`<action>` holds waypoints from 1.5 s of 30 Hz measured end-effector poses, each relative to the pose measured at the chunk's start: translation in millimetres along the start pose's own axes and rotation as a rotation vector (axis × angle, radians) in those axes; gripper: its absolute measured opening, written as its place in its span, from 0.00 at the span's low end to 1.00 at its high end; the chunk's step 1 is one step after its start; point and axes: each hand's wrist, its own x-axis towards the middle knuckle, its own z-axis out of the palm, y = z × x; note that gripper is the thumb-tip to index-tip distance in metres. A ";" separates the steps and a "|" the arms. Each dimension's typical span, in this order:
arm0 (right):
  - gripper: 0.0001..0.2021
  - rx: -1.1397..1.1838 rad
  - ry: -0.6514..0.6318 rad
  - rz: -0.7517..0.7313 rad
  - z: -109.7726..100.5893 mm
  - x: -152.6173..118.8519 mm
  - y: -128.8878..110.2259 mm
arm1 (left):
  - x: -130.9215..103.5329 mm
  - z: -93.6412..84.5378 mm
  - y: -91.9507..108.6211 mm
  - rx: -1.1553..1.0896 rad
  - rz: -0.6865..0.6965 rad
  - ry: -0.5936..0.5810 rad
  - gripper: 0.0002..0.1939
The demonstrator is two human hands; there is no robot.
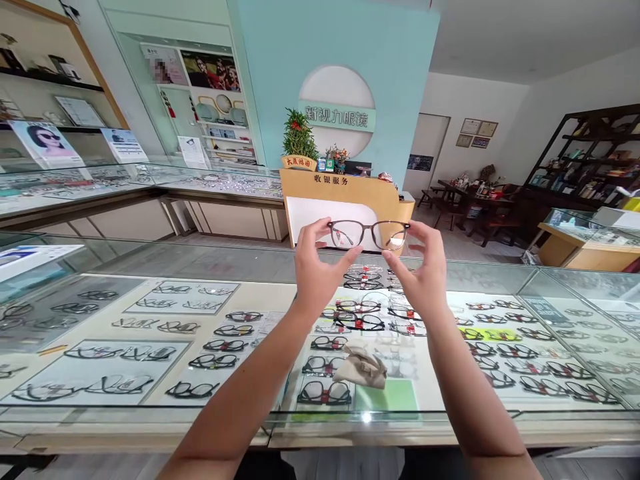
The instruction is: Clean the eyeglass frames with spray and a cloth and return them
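Note:
A pair of eyeglasses (369, 227) with a thin dark frame and clear lenses is held up in front of me, above the glass display counter (280, 419). My left hand (323, 267) pinches its left end near the hinge, thumb below the lens. At the other end, my right hand (423, 270) grips the right hinge between thumb and fingers. Both lenses face me, and parts of the temples show through them. Below my hands, a crumpled beige cloth (364, 368) lies on the counter, beside a light green square (393, 395).
Rows of eyeglasses (325, 392) fill the counter under and around my arms. Across the aisle stands a wooden cashier desk (345, 190) with a potted plant (299, 135). More glass showcases (225, 188) run along the left. A dark table with chairs (470, 200) is at the back right.

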 end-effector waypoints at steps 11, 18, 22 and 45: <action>0.23 0.426 -0.021 0.533 36.5 -60.7 65.3 | -69.9 7.4 -69.4 0.173 0.103 0.014 0.35; 0.23 0.354 -0.057 0.528 44.6 -79.9 75.4 | -82.6 5.3 -75.1 0.192 0.044 -0.020 0.36; 0.24 0.382 -0.074 0.565 44.1 -80.4 75.9 | -87.0 7.0 -77.3 0.202 -0.025 -0.067 0.37; 0.25 0.810 -0.193 0.830 48.9 -73.2 82.0 | -91.5 10.0 -75.6 0.145 -0.095 -0.159 0.37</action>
